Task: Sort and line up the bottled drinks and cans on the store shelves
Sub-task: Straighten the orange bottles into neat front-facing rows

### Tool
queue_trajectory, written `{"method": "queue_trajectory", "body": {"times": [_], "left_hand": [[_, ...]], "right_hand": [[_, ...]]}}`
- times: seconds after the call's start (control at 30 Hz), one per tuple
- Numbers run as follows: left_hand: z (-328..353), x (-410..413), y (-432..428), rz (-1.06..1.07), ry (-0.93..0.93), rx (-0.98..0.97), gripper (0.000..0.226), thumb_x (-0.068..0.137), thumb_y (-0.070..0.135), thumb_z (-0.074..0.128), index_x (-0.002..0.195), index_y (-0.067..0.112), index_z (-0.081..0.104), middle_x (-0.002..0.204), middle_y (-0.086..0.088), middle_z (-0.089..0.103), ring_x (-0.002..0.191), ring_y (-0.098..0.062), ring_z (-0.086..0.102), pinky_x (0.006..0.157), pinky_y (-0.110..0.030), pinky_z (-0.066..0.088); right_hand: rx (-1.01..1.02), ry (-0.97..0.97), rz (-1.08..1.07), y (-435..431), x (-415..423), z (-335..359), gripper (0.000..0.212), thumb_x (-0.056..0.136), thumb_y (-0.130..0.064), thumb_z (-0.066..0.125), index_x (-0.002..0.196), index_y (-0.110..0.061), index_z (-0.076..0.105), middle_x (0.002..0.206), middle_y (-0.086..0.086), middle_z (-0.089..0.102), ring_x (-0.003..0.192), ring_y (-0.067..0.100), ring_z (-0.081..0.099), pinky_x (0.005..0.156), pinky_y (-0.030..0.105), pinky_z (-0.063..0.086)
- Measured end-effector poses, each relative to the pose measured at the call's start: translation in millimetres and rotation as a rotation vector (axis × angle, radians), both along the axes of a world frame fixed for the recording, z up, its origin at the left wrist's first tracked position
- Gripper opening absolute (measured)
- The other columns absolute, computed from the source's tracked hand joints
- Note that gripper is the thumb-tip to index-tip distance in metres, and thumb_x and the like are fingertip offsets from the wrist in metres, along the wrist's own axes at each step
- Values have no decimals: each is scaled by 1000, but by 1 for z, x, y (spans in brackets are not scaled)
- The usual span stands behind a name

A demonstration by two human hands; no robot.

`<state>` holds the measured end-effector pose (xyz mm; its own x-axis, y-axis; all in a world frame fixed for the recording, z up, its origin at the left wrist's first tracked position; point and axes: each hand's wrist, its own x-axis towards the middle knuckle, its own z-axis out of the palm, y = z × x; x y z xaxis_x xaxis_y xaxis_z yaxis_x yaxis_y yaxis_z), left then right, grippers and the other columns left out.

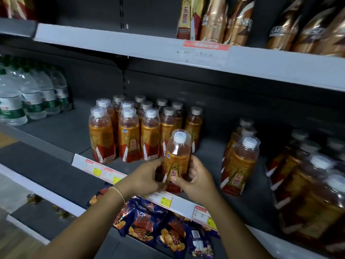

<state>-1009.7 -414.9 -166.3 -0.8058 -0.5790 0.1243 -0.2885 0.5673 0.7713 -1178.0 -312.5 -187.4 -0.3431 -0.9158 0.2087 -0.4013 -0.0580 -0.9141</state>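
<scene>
Both hands hold one orange drink bottle (177, 161) upright at the near edge of the middle shelf (61, 131). The left hand (147, 176) wraps its fingers around the bottle's left side, and the right hand (197, 176) curls around its right side with the thumb across the label. The bottle has a white cap under a clear plastic cover and a gold and red label.

Just to its far left stands a block of matching bottles (141, 128) in tidy rows. To the right, a short row of the same bottles (240, 159) runs toward the back, and more bottles (313, 187), blurred, stand at the far right edge. Water bottles (31, 96) with green labels fill the left end of the shelf.

Yellow price tags (104, 171) line the shelf's front strip. Blue snack bags (160, 225) lie on the shelf below, under the forearms. Brown coffee bottles (240, 19) stand on the upper shelf.
</scene>
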Motion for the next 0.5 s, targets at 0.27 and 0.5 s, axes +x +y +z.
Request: {"method": "queue_trajectory", "body": {"times": [0.27, 0.5], "left_hand": [[0, -65, 41, -128, -16, -32, 55, 68, 17, 89, 110, 37, 60, 101, 24, 68, 93, 15, 61, 75, -1, 42], [-6, -101, 69, -221, 3, 7, 48, 72, 17, 86, 109, 38, 62, 101, 24, 71, 95, 7, 65, 79, -7, 47]], "right_hand": [[-41, 50, -291, 83, -43, -10, 71, 55, -58, 82, 117, -61, 48, 124, -25, 59, 112, -2, 58, 95, 26, 51], [-69, 75, -378, 122, -65, -15, 64, 69, -39, 87, 115, -59, 48, 118, -39, 57, 111, -11, 55, 88, 9, 44]]}}
